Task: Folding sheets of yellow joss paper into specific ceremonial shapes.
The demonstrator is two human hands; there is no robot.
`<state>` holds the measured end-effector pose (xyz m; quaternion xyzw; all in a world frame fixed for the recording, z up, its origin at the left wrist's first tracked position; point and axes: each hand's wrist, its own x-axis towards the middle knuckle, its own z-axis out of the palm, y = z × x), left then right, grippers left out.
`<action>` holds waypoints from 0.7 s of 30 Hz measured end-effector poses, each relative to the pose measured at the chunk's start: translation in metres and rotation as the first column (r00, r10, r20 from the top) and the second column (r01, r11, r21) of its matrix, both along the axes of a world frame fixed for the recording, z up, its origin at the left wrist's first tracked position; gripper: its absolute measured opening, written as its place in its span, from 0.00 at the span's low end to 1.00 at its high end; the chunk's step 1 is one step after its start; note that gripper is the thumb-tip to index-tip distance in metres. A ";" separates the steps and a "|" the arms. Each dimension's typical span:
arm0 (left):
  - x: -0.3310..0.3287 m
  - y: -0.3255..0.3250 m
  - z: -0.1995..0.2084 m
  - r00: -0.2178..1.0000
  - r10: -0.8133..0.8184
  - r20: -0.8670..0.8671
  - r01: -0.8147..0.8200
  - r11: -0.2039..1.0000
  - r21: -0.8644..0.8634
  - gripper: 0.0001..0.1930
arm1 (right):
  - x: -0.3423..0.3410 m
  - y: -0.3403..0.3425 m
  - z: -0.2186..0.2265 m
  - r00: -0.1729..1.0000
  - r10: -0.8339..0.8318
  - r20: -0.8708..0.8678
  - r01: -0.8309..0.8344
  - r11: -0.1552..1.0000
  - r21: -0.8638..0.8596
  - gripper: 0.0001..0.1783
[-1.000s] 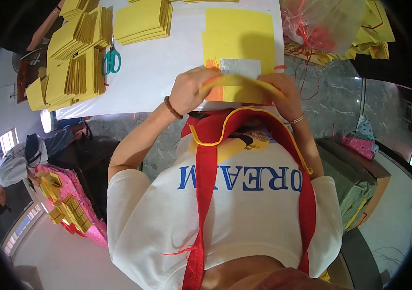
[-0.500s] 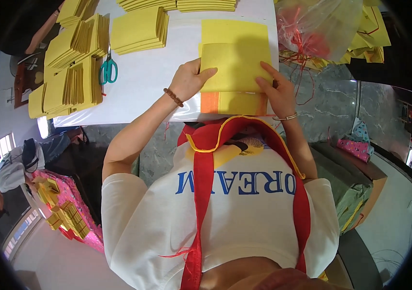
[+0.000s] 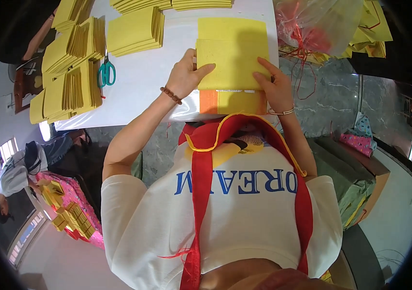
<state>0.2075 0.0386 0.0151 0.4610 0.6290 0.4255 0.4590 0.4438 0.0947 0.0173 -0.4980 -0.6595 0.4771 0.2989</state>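
At the table's near edge, my left hand (image 3: pixel 185 76) grips the left side of a yellow paper sheet (image 3: pixel 230 65), its thumb on top and its fingers tucked under. On the opposite side my right hand (image 3: pixel 276 89) pinches the sheet's right edge between thumb and fingers. Beyond it shows another layer of yellow paper (image 3: pixel 230 28). Toward me, a yellow piece with orange side bands (image 3: pixel 209 101) sticks out from under the held sheet. Whether these layers are joined is hidden.
Stacks of folded yellow paper (image 3: pixel 136 31) cover the white table's (image 3: pixel 138 92) far and left parts. Teal-handled scissors (image 3: pixel 106 73) lie beside the left piles (image 3: pixel 66 94). At right are a clear plastic bag (image 3: pixel 326 24) and red strings (image 3: pixel 302 50). Another person's arm (image 3: pixel 38 38) shows far left.
Both hands and the held yellow sheet keep almost the same pose. The whole view has shifted slightly.
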 end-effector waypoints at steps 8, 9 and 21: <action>0.031 0.010 0.050 0.497 0.083 -0.864 0.476 0.806 0.351 0.26 | 0.000 0.001 -0.003 0.999 0.005 0.053 -0.008 0.998 0.056 0.21; 0.041 0.010 0.054 0.500 -0.032 -0.865 0.542 0.791 0.284 0.29 | 0.001 0.001 -0.004 0.999 0.001 0.041 -0.003 0.998 0.057 0.21; 0.053 0.009 0.012 0.401 -0.108 -0.910 0.579 0.800 0.160 0.31 | 0.006 -0.028 0.021 0.891 -0.047 0.451 -0.216 0.831 0.513 0.27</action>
